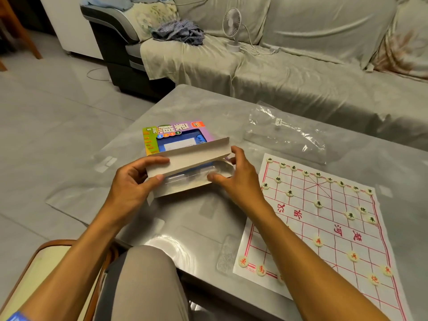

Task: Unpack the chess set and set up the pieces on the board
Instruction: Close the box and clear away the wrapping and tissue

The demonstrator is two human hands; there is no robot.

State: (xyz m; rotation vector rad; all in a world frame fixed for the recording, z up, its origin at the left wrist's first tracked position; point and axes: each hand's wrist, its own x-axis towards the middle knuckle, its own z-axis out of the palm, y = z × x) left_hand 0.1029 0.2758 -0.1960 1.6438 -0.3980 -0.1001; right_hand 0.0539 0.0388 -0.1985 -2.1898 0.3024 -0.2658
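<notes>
Both hands, left hand [129, 181] and right hand [238, 179], pinch the colourful cardboard chess box [185, 156] flap near the tabletop's [208, 100] left edge; white paper board [324, 216] mostly set; likely next: close the box.

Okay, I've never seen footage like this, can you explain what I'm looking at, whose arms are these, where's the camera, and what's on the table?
There is no machine here. One camera sits on a person's head and looks down, so the arms are the wearer's own. The left hand and right hand both hold the colourful game box at its opened flap end, fingers curled on the cardboard. On the grey table to the right lies a paper chess board with round pieces already set out. Behind it lies an empty clear plastic bag. A sofa with a small fan stands beyond.
</notes>
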